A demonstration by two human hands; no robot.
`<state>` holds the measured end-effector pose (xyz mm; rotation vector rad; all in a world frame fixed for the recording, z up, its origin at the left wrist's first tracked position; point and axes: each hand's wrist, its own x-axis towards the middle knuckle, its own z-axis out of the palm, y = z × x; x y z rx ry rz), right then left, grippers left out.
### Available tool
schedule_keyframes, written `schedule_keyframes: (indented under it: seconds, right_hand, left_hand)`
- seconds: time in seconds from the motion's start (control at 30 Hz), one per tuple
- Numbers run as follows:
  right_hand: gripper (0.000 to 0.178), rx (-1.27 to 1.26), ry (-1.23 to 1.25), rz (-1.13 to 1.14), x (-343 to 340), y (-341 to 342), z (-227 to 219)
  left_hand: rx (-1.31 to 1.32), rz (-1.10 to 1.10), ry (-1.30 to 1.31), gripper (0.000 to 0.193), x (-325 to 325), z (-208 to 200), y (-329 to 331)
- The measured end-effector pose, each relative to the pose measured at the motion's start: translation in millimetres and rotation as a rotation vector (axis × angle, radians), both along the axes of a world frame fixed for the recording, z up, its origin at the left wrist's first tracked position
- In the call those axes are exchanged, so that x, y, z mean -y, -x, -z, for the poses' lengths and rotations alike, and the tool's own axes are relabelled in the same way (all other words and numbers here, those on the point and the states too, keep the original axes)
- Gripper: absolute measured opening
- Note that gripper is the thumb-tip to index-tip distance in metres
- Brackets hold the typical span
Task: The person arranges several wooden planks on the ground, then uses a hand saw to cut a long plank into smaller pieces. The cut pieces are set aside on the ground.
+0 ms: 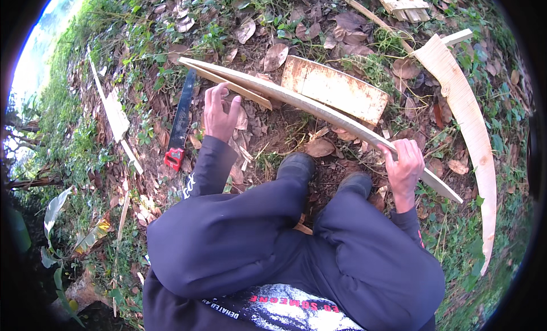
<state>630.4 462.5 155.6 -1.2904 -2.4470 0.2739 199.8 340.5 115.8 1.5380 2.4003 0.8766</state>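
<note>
A long, thin wooden board point(325, 111) slants across in front of my knees, from far left to near right. My right hand point(403, 170) is closed round it toward its near right end. By its far left end, my left hand point(220, 115) is raised with bent fingers and the thumb apart. Its fingertips are at a shorter wooden strip point(246, 92) under the board; whether they touch it I cannot tell. Behind the long board lies a wide, weathered plank point(333, 87) with brown stains. To the left of my left hand rests a handsaw point(182, 117) with a dark blade and red handle.
Leaf litter and grass cover the ground. A long pale board point(470, 114) lies at the right, and a slatted wooden piece point(401, 3) at the far right. Splintered wood point(115, 117) lies on the left. My shoes point(296, 167) stand just before the long board.
</note>
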Motion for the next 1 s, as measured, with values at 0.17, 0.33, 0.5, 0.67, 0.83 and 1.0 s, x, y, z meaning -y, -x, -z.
schedule_keyframes:
  seconds: [0.17, 0.33, 0.5, 0.67, 0.83, 1.0]
  right_hand:
    - [0.027, 0.017, -0.006, 0.027, 13, -3, 0]
    - [0.026, 0.054, -0.055, 0.047, 8, -20, -13]
    - [0.025, 0.072, -0.083, 0.092, 10, -53, -30]
    - [0.02, 0.075, -0.012, 0.117, 20, -102, -69]
    - [0.027, 0.114, 0.141, 0.297, 29, -155, -108]
    - [0.025, -0.045, 0.272, 0.368, 33, -180, -90]
  left_hand:
    - [-0.001, 0.007, -0.021, 0.05, -14, 27, 7]
    - [0.007, -0.038, 0.034, 0.05, -24, 45, 17]
    - [-0.01, -0.014, -0.005, 0.048, -25, 53, 27]
    - [0.254, -0.128, -0.043, 0.029, -27, 63, 28]
    - [0.455, -0.082, 0.137, 0.034, -35, 56, 10]
    - [1.447, -0.04, 0.062, 0.053, -52, 34, -23]
